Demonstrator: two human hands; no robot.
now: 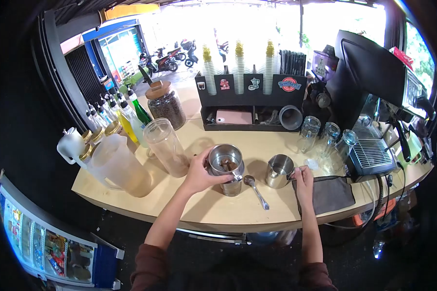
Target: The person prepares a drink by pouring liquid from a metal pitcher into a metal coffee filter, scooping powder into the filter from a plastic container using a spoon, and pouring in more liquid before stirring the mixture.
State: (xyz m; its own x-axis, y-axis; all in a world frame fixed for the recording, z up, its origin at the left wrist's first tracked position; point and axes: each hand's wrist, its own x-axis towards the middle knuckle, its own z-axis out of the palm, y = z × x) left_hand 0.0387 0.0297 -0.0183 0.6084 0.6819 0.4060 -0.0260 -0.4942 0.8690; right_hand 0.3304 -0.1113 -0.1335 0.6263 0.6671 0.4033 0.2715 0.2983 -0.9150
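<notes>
My left hand (199, 173) is wrapped round the side of a metal canister (231, 188) standing on the counter. Its top is uncovered, with something brown inside and a clasp at the front of the rim. To the right, my right hand (304, 182) grips the handle of a small steel milk pitcher (277, 180), which stands upright. Between the two vessels lies a metal spoon (257, 193), with brown residue in its bowl. A dark folded cloth (331, 195) lies beside and under my right hand.
Left stand a clear plastic jar (164, 145), a frosted jug (119, 162), several pump bottles (126, 119) and a jar of coffee beans (166, 109). A black cup organizer (228, 99) is behind. Upturned glasses (331, 136) and an espresso machine (374, 155) are right.
</notes>
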